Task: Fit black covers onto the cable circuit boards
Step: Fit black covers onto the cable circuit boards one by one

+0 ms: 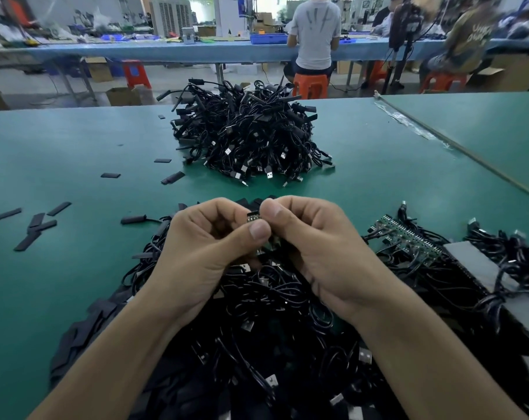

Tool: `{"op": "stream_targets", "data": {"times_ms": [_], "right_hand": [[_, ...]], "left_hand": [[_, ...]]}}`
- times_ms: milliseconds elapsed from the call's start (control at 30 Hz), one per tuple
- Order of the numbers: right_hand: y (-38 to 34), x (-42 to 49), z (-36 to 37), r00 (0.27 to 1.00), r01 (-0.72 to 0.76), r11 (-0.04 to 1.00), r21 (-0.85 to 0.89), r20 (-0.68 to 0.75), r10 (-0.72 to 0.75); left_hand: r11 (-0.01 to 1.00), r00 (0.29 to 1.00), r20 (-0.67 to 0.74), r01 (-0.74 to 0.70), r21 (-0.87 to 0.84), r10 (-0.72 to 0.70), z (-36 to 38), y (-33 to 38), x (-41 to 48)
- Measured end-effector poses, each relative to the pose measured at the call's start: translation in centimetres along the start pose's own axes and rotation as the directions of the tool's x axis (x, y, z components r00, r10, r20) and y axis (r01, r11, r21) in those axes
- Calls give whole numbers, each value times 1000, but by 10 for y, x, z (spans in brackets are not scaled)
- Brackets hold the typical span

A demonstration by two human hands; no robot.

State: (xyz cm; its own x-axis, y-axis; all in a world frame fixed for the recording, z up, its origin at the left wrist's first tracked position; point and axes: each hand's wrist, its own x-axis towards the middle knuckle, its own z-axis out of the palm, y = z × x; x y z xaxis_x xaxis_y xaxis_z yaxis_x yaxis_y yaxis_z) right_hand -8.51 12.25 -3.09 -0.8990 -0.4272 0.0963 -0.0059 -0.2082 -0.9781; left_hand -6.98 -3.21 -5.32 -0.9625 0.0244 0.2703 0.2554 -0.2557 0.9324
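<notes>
My left hand [210, 237] and my right hand [314, 247] meet above a heap of black USB cables [275, 313] at the near edge of the green table [75, 153]. Between their thumbs and fingertips they pinch a small cable circuit board [253, 217], whose top end shows above my left thumb. Whether a black cover sits on it is hidden by the fingers. Loose flat black covers [34, 224] lie scattered to the left, and more are piled by my left forearm [84, 325]. A row of bare green circuit boards [405, 234] with cables lies to the right.
A tall pile of covered cables [251, 134] stands in the table's middle, behind my hands. A grey board [481, 268] lies under the cables at the right. A taped seam [433, 134] runs diagonally across the right side. People sit on orange stools at a far bench.
</notes>
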Motion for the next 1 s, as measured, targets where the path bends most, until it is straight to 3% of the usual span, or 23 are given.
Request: {"op": "stream_targets", "data": {"times_ms": [267, 367, 467, 533, 567, 633, 667, 733, 800, 867, 933, 1000], "right_hand": [[1, 0, -3, 986, -163, 952, 258, 87, 145], [-1, 0, -1, 989, -134, 953, 271, 101, 110], [-8, 2, -8, 995, -3, 993, 121, -101, 15], [-14, 4, -22, 930, 77, 984, -161, -343, -129], [-17, 5, -31, 864, 69, 924, -377, -440, -244], [-17, 7, -53, 766, -63, 648, -759, -453, -456], [-16, 7, -62, 775, -148, 517, -843, -424, -468], [-9, 6, -73, 843, -331, 306, -893, -426, -329], [-2, 4, -73, 869, -420, 102, -902, -431, -243], [-5, 3, -64, 869, -388, 34, -921, -377, -321], [-10, 4, -53, 877, -222, 88, -971, -239, -417], [-11, 5, -40, 918, -16, 139, -990, -70, -391]], "left_hand": [[986, 994, 76, 87, -142, -77, 3, -5, -4], [985, 996, 72, 55, -161, -44, 2, -4, -3], [975, 995, 80, -43, -218, 62, 1, 3, 1], [956, 991, 48, -110, -273, 128, -2, 10, 5], [945, 991, 18, -124, -302, 136, -3, 14, 6], [941, 993, -76, -107, -322, 87, -7, 20, 7], [953, 990, -131, -79, -291, 42, -8, 21, 7], [990, 974, -226, -3, -141, -29, -11, 19, 8], [997, 961, -273, 63, 50, -48, -12, 11, 8], [966, 960, -279, 90, 241, -20, -11, 3, 8], [908, 967, -252, 87, 411, 22, -8, -2, 8], [857, 972, -235, 105, 504, 20, -7, -6, 9]]}}
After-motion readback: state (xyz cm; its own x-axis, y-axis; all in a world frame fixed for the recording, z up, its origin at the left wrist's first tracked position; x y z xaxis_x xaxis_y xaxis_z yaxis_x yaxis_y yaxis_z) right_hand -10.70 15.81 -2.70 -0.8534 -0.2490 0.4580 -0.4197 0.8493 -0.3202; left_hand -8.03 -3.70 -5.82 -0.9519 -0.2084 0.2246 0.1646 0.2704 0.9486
